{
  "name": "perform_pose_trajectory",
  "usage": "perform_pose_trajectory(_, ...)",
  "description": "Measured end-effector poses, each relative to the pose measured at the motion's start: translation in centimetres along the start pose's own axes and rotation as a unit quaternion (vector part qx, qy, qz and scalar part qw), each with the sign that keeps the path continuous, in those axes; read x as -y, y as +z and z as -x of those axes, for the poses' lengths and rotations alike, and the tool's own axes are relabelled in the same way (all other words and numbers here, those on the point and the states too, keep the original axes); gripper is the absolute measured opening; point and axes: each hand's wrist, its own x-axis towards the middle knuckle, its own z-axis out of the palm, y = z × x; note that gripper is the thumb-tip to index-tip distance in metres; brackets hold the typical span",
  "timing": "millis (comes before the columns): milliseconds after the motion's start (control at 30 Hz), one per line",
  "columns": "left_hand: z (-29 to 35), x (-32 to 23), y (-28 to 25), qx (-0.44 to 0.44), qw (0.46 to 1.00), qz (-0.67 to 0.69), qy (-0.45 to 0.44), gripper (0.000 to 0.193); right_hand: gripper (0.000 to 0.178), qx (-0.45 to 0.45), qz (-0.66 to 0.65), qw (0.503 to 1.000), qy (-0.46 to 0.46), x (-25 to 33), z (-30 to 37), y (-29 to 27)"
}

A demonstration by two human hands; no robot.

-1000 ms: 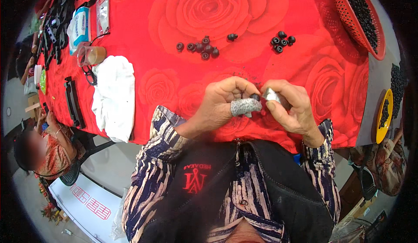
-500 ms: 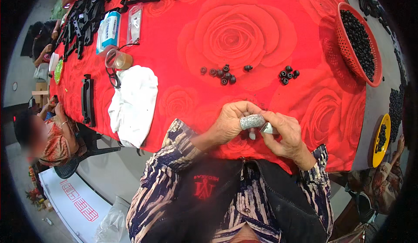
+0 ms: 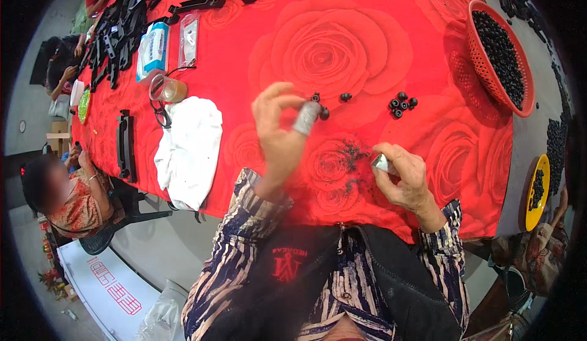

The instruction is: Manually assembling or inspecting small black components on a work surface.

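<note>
My left hand (image 3: 278, 130), a little blurred, hovers over the left part of a small group of round black parts (image 3: 324, 114). Its fingers are curved and apart, and nothing shows between them. A speckled grey wrap (image 3: 306, 118) covers one digit and hides some of the parts. Pinched between the thumb and fingers of my right hand (image 3: 406, 179) is a small shiny metal piece, blade-like (image 3: 383, 163); its far end is covered by the hand. Black crumbs (image 3: 351, 156) lie on the red rose-patterned cloth (image 3: 330, 51) between my hands.
A second cluster of black parts (image 3: 400, 104) sits to the right. Beyond are a red basket of them (image 3: 531, 84) and a yellow plate (image 3: 531, 219). Leftward lie a white cloth (image 3: 189, 151), a cup (image 3: 168, 88), a tissue pack (image 3: 152, 51) and black bars (image 3: 125, 145). Another person sits left.
My hands have parted. The left swung up and left to the black parts, its fingers spreading; the right stayed near its place with the metal piece. Crumbs under them now show.
</note>
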Motion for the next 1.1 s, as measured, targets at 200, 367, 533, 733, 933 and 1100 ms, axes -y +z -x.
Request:
perform_pose_trajectory(200, 0.0, 2.1, 0.4, 0.1, 0.974, 0.101, -0.176, 0.02, 0.029, -0.015, 0.007, 0.999, 0.044, -0.6, 0.1, 0.6)
perform_pose_trajectory(367, -0.6, 1.6, 1.0, 0.069, 0.997, -0.023, 0.02, 0.026, 0.027, -0.013, 0.002, 0.998, 0.061, -0.8, 0.0, 0.5)
perform_pose_trajectory(533, -1.0, 0.4, 1.4, 0.087, 0.98, -0.119, 0.133, 0.028, 0.027, -0.015, 0.017, 0.999, 0.028, -1.6, 0.2, 0.8)
perform_pose_trajectory(733, -2.0, -0.3, 3.6, 0.22, 0.941, -0.2, 0.164, 0.022, 0.025, -0.007, 0.021, 0.999, 0.028, -1.1, 0.2, 0.8)
perform_pose_trajectory(933, -1.2, -3.4, 1.7, 0.243, 0.969, 0.017, 0.044, 0.017, 0.029, -0.067, -0.026, 0.997, 0.032, -1.2, 0.6, 0.5)
perform_pose_trajectory(1100, 1.1, -4.2, 1.2, 0.364, 0.64, 0.516, -0.437, 0.018, 0.039, -0.155, 0.027, 0.986, -0.055, -0.2, 0.5, -0.5)
